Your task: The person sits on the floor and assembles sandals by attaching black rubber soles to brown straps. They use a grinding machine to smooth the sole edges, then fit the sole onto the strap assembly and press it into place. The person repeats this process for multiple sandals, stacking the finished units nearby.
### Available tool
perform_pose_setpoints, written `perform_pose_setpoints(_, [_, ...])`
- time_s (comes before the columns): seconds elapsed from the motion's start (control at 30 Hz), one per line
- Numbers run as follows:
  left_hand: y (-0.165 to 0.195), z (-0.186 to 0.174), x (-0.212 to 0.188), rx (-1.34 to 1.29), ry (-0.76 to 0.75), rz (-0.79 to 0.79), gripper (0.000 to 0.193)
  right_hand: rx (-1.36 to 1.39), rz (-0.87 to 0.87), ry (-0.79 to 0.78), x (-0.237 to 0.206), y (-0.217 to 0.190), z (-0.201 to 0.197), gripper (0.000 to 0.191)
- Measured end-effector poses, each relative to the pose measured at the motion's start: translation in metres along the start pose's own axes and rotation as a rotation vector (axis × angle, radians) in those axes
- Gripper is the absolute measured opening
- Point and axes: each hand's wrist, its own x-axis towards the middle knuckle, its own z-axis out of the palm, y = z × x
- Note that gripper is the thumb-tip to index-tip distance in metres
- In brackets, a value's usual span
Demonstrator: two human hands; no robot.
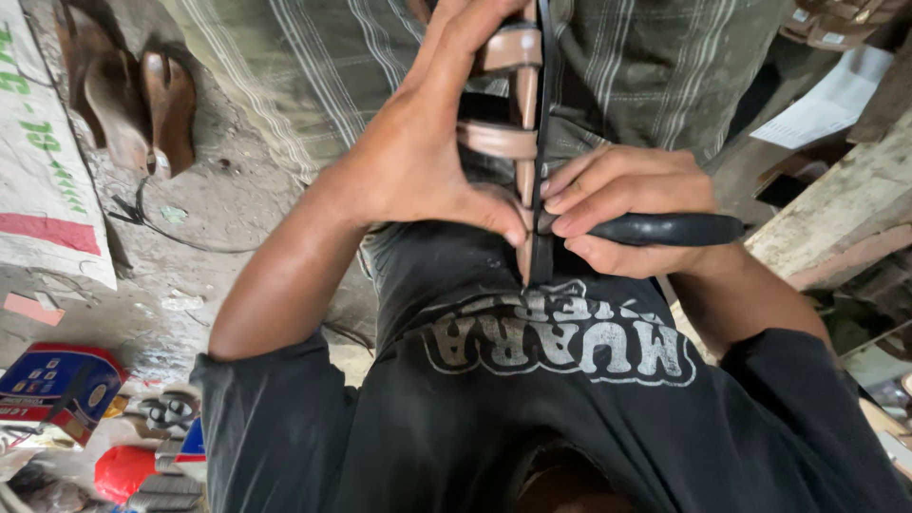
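My left hand (408, 157) sits at the upper centre of the frame, its fingers clamped around a brown strappy sandal upper (513, 104) with the thumb pressing at its lower end, just above my black shirt (532, 380). The sandal piece stands upright in front of my chest, running from the top edge of the frame down to the middle, its brown straps crossing a narrow centre strip.

My right hand (632, 214) is just right of centre, fingers closed on the black handle of a tool (670, 228) that lies level and points right. The fingertips of this hand touch the sandal's centre strip, right beside my left thumb. A thin dark strip (543, 114) runs up along the right side of the sandal; whether it is the tool's blade or a part of the sandal, I cannot tell.

A green checked cloth (313, 66) fills the top of the frame behind the hands. In the upper left, a pair of brown sandals (133, 95) lies on the dusty floor (209, 209). A red and blue box (57, 385) lies at the lower left. Rough wooden planks (836, 204) sit at the right edge.
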Motion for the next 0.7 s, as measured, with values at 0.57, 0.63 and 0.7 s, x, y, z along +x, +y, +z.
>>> perform_pose_setpoints(0.57, [0.012, -0.027, 0.011, -0.015, -0.024, 0.074, 0.107, -0.046, -0.031, -0.013, 0.033, -0.014, -0.012, 0.01])
perform_pose_setpoints(0.63, [0.013, -0.032, 0.012, 0.001, -0.024, 0.054, 0.1, -0.048, -0.006, 0.045, 0.034, -0.013, -0.012, 0.011])
perform_pose_setpoints(0.7, [0.014, -0.034, 0.014, 0.005, -0.019, 0.03, 0.094, -0.053, -0.001, 0.078, 0.034, -0.009, -0.013, 0.012])
